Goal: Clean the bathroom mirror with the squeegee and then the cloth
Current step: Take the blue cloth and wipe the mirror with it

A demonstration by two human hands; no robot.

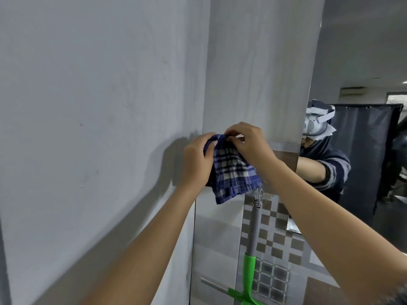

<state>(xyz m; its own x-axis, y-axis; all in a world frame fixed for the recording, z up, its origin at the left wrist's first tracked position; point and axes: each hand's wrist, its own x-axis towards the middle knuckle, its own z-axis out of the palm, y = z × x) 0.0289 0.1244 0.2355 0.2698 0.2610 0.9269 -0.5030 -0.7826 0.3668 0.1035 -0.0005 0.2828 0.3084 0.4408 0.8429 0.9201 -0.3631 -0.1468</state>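
Observation:
A blue and white checked cloth (233, 172) hangs in front of the wall between both hands. My left hand (196, 159) grips its upper left edge. My right hand (248, 144) pinches its top edge just to the right. Below the cloth a squeegee (251, 256) with a grey handle and green head hangs from a small hook (257, 193) on the tiled wall. The mirror (356, 62) fills the right side and shows my reflection with one arm reaching forward.
A plain grey wall (99, 106) takes up the left. A grey pillar face (259, 62) stands beside the mirror's left edge. Checkered mosaic tiles (277, 238) cover the wall below. A dark curtain (361, 150) shows in the reflection.

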